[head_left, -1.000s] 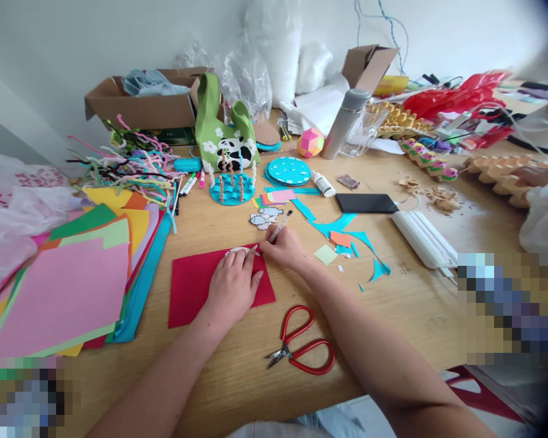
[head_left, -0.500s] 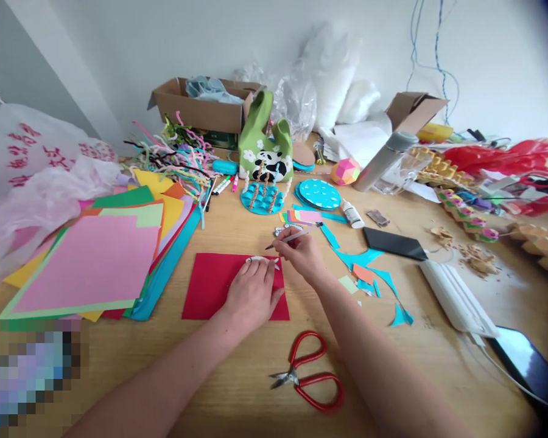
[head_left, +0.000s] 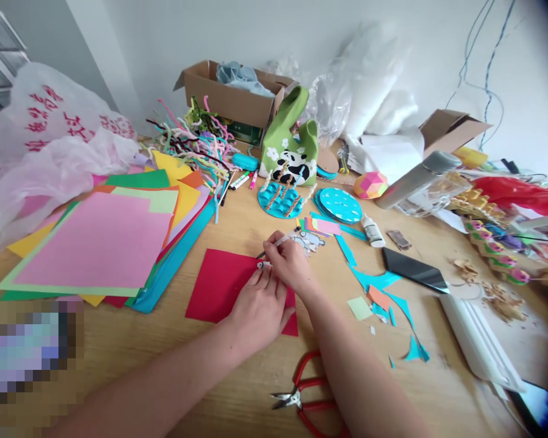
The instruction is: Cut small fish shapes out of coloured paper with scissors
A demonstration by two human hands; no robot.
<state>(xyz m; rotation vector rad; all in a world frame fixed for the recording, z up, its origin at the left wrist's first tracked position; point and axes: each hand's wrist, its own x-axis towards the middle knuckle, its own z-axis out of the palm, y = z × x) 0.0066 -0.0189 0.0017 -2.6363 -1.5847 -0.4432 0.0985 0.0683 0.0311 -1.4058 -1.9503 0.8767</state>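
A red sheet of paper [head_left: 217, 283] lies on the wooden table. My left hand [head_left: 258, 307] rests flat on it, fingers stretched out over a small white fish cutout [head_left: 263, 265] and covering most of it. Over the paper's upper edge, my right hand [head_left: 288, 263] is closed around a slim pale pen [head_left: 281, 239], whose dark tip points left beside the fish's head. More grey and white paper cutouts [head_left: 314, 243] lie just beyond the right hand. Red-handled scissors [head_left: 295, 398] lie near me, partly hidden by my right forearm.
Coloured sheets [head_left: 91, 243] are stacked at left. Behind stand a green panda bag [head_left: 290, 146], a blue disc with twisted strands [head_left: 281, 201] and blue round pieces [head_left: 340, 205]. Rightward are a glue bottle [head_left: 373, 231], blue scraps [head_left: 374, 281], a black phone [head_left: 413, 269] and a white device [head_left: 479, 340].
My right hand has moved left across the paper's upper edge, taking the pen tip from the fish's tail end to its head. My left hand stays flat on the paper. The view has shifted and tilted.
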